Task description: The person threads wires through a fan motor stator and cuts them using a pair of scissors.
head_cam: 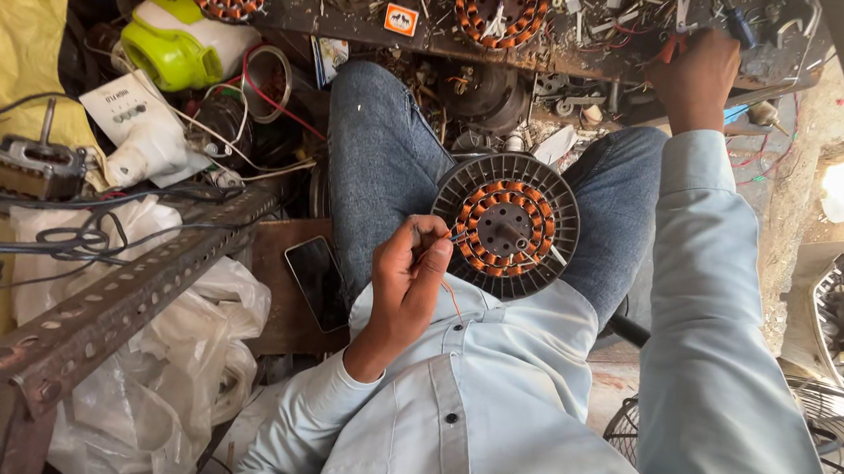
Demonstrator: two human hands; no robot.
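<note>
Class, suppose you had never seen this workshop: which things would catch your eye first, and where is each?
The round fan motor stator with copper-orange coils lies on the seated person's lap at centre, where the left hand pinches a thin wire at its edge. The right hand reaches up to the cluttered workbench, gripping a tool there. At upper left lies a lime-green and white appliance.

Dark phone screen [317,281] on floor; orange-white sticker [401,20] on bench edge.

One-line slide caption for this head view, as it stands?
Seated person's left hand pinches a wire at the copper-wound fan motor stator on their lap; right hand reaches to the cluttered bench.
</note>
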